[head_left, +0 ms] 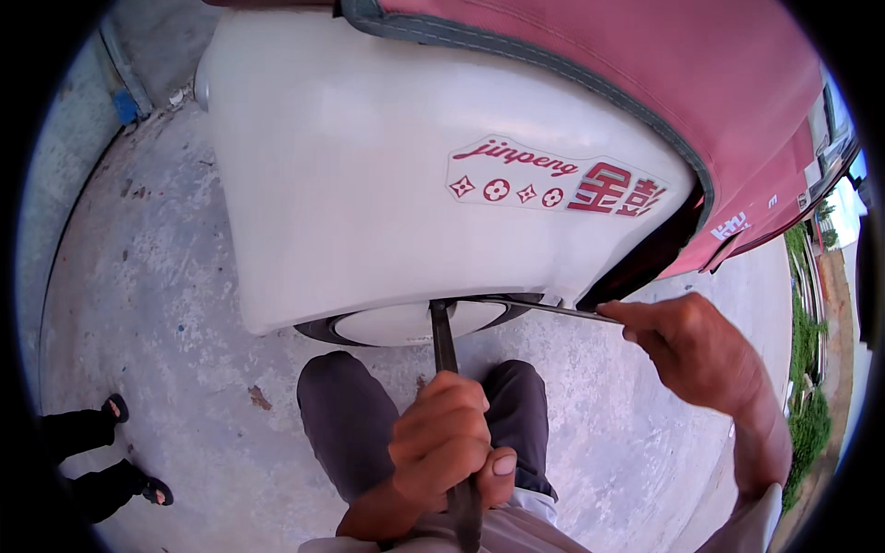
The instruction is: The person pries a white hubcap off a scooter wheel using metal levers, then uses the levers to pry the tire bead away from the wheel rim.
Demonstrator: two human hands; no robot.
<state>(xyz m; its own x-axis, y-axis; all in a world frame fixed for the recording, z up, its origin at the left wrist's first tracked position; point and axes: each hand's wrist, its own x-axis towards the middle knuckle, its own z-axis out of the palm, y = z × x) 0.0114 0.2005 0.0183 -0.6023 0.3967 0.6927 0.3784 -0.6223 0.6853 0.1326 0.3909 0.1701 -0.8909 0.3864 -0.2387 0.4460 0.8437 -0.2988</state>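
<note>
My left hand [441,444] is wrapped round a dark, flat pry bar [443,343], its thumb along the right side. The bar's far end meets the upper part of a wheel [383,324] with a white cover and black tyre. My right hand [687,348] grips the end of a thinner metal bar [572,311]. That bar slants leftward to the same wheel, near the tip of the pry bar. The exact contact of both tips is partly hidden under the edge of the white fender [332,184].
A pink cover with grey trim [645,69] lies over the vehicle's top. At the left, a person's feet in dark sandals [152,491] stand on the worn concrete floor [147,304]. My bent knees [341,405] are close below the wheel. Green plants [804,442] grow at the far right.
</note>
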